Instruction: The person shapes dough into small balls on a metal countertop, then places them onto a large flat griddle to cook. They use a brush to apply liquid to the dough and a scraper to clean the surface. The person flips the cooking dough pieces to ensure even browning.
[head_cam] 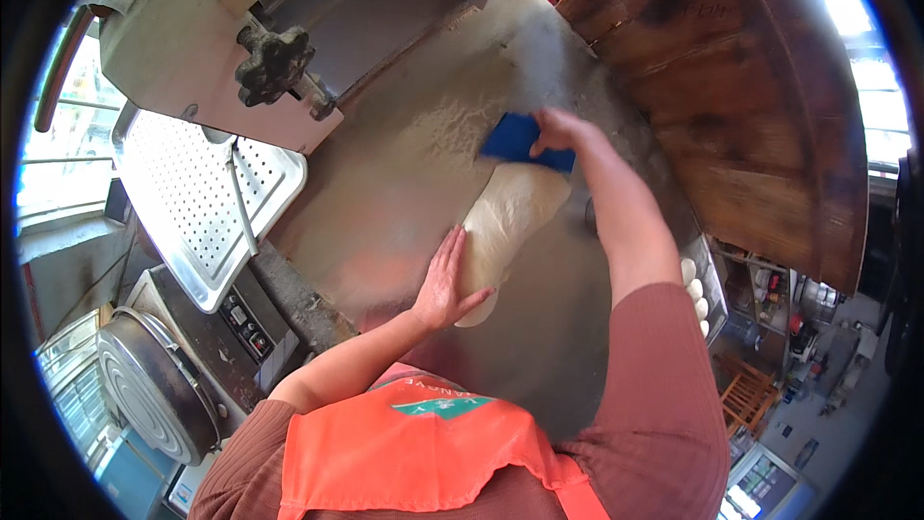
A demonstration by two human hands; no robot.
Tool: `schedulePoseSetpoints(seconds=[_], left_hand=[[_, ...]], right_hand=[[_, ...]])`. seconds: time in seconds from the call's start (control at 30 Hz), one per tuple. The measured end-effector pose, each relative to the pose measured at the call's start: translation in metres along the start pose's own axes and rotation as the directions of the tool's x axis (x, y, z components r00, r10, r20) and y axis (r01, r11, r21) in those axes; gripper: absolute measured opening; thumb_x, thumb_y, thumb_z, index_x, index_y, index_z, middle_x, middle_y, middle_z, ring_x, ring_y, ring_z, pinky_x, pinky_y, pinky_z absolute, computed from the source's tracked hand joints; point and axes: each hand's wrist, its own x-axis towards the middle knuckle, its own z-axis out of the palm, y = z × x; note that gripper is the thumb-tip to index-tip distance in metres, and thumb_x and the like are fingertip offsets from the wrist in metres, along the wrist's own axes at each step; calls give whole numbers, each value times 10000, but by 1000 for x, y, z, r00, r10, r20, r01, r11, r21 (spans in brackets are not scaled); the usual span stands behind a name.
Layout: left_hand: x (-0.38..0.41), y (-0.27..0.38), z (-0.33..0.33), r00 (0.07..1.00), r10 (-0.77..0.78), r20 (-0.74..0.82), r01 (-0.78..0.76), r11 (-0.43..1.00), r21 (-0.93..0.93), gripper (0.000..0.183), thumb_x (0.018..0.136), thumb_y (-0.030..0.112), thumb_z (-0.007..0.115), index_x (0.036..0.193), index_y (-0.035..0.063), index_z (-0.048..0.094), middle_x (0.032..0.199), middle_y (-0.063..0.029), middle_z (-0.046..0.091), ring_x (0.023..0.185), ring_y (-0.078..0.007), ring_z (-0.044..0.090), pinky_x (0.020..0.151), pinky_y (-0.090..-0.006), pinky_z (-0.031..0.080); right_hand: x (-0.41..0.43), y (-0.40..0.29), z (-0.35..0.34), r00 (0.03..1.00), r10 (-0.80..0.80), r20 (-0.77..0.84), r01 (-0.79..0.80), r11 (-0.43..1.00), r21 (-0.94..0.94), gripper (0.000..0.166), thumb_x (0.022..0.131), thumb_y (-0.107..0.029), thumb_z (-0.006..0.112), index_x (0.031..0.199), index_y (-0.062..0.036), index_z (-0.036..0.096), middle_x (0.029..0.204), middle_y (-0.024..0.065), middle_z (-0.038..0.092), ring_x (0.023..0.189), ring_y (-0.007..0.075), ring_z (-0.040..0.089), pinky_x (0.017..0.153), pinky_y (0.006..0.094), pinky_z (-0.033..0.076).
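A long piece of pale dough (505, 224) lies on a metal worktop (556, 303) in front of me. My left hand (447, 285) rests against the near left side of the dough, fingers extended and thumb over its lower end. My right hand (559, 131) grips a blue dough scraper (511, 136) at the far end of the dough. The scraper is at or just beyond the dough's far edge; whether it touches the dough is hard to tell. Flour (451, 119) is scattered on the worktop left of the scraper.
A large machine with a black star knob (274, 65) stands at the upper left. Below it are a perforated metal tray (195, 188) and a round electric pan (148, 383). A big wooden board (729, 87) rises along the right. Pale dough pieces (694, 289) sit beyond my right arm.
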Motion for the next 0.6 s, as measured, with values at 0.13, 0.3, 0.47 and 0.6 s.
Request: schedulePoseSetpoints(seconds=[0.13,0.3,0.47,0.6], left_hand=[[-16,-5,22,995,90,46,-93,994,66,1080,734,434,788,1537,14,200,1582,-249,199,1464,-431,198,1195,-523,207],[-65,8,15,816,304,491,-418,898,139,974,736,426,777,1535,133,303,1594,-117,252,1494,-380,152,1157,-678,118],[-64,28,35,469,521,713,-657,745,-112,601,789,357,730,1349,219,562,1495,34,429,1504,-225,184,1108,-775,35],[-79,32,56,512,631,583,-672,717,-186,294,841,266,674,1123,187,688,1308,49,588,1402,-176,380,1135,-729,81]], right_hand=[[-32,-11,87,974,-147,172,149,989,2,541,627,-212,802,1130,-54,683,1112,181,698,1041,329,669,850,434,524],[-176,-63,118,971,-143,192,123,986,113,346,724,-130,666,1069,-117,699,1048,176,700,1015,399,644,862,481,522],[-306,-72,75,966,110,232,-102,994,-49,335,746,-124,685,1077,-74,684,1030,202,694,999,395,650,872,481,521],[-283,-42,75,908,89,-409,-51,993,102,446,797,-176,740,1211,-57,627,1130,209,656,1069,391,615,899,464,494]])
